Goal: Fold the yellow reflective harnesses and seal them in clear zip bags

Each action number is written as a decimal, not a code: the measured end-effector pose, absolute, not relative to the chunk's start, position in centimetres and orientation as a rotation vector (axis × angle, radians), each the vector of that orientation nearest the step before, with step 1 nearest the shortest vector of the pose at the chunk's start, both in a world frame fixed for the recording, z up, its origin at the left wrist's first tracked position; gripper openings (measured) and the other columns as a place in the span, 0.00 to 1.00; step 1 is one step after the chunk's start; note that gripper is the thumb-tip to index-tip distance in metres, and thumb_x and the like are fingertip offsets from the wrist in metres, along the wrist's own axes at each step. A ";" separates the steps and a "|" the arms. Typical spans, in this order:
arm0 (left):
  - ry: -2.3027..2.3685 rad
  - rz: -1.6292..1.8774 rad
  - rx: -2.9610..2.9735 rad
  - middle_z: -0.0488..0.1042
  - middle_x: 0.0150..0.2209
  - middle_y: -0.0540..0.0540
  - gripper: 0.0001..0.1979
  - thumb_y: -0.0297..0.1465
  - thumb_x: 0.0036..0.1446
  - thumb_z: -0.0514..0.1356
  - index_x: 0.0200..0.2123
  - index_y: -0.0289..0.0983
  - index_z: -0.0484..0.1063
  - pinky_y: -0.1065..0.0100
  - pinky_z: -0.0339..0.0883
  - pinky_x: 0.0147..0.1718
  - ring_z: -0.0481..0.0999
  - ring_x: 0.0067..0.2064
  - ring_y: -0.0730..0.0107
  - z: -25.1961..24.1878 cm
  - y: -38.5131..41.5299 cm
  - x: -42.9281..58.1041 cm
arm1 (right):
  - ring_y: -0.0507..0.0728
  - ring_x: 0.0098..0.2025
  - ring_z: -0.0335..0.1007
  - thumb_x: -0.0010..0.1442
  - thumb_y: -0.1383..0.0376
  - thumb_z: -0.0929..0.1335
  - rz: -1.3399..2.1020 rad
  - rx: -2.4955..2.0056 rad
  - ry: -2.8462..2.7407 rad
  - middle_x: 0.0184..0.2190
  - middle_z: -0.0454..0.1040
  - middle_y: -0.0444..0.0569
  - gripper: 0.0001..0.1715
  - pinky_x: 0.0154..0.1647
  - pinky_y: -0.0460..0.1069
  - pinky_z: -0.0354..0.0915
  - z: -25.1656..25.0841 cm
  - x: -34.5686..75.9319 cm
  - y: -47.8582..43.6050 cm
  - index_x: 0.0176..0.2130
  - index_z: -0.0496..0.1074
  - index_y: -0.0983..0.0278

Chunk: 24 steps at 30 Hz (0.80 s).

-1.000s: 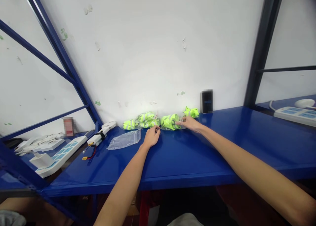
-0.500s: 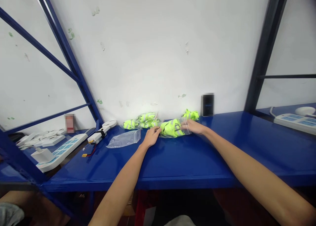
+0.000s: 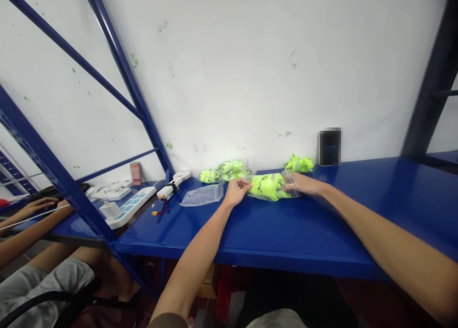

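A folded neon-yellow reflective vest [image 3: 268, 185] with grey bands lies in a clear plastic bag [image 3: 292, 191] on the blue table [image 3: 272, 232]. At the bag's left end, my left hand [image 3: 239, 190] pinches the plastic between thumb and fingers. My right hand [image 3: 304, 183] reaches into the bag's right end, its fingers closed against the vest and partly covered by plastic. A flat clear zip bag [image 3: 202, 195] lies left of my left hand. Behind, by the wall, are bagged yellow vests [image 3: 229, 169] and a loose yellow vest bundle [image 3: 299, 164].
A dark box-like object [image 3: 329, 147] stands by the wall at right. To the left are a white handheld fan [image 3: 182, 175], a wired battery pack [image 3: 166, 192] and a power strip [image 3: 130, 207]. Beyond the blue frame post [image 3: 57, 170] another person's hands [image 3: 41, 205] rest.
My view has turned left, bringing another person's arms and legs into sight. Both my hands stay at the bagged vest; the left fingers have closed on the bag's end.
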<state>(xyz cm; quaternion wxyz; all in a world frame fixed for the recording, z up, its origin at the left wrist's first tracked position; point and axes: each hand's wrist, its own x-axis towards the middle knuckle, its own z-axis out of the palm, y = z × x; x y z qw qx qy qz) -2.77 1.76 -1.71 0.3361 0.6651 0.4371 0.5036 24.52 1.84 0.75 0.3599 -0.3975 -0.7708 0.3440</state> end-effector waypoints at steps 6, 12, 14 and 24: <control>1.004 1.252 1.733 0.72 0.24 0.49 0.15 0.36 0.43 0.69 0.26 0.34 0.67 0.69 0.67 0.28 0.70 0.24 0.75 -2.0 1.2 -2.4 | 0.67 0.45 0.72 0.47 0.55 0.75 0.972 -1.065 -1.991 0.39 0.78 0.56 0.21 0.47 0.55 0.69 0.2 24.3 2.0 0.38 0.75 0.65; 1.113 1.222 1.827 0.73 0.25 0.48 0.11 0.33 0.47 0.66 0.27 0.34 0.68 0.70 0.67 0.29 0.73 0.26 0.73 -1.1 -0.9 -2.1 | 0.67 0.44 0.74 0.48 0.52 0.73 1.100 -0.978 -1.937 0.39 0.79 0.56 0.23 0.48 0.57 0.68 -0.7 25.3 2.3 0.37 0.76 0.67; 1.159 1.264 1.893 0.74 0.26 0.47 0.09 0.32 0.48 0.66 0.27 0.34 0.69 0.69 0.67 0.31 0.74 0.28 0.72 0.1 -2.9 -2.5 | 0.66 0.43 0.75 0.49 0.54 0.73 1.264 -0.957 -1.785 0.39 0.79 0.58 0.20 0.46 0.56 0.69 -1.2 26.5 2.2 0.37 0.77 0.67; 1.258 1.744 1.506 0.71 0.29 0.53 0.18 0.38 0.44 0.69 0.32 0.37 0.65 0.70 0.69 0.32 0.78 0.32 0.69 6.9 -10.8 -14.5 | 0.59 0.36 0.78 0.54 0.64 0.72 1.339 -1.171 -1.294 0.39 0.80 0.60 0.08 0.38 0.48 0.72 -0.6 34.4 -0.1 0.35 0.78 0.65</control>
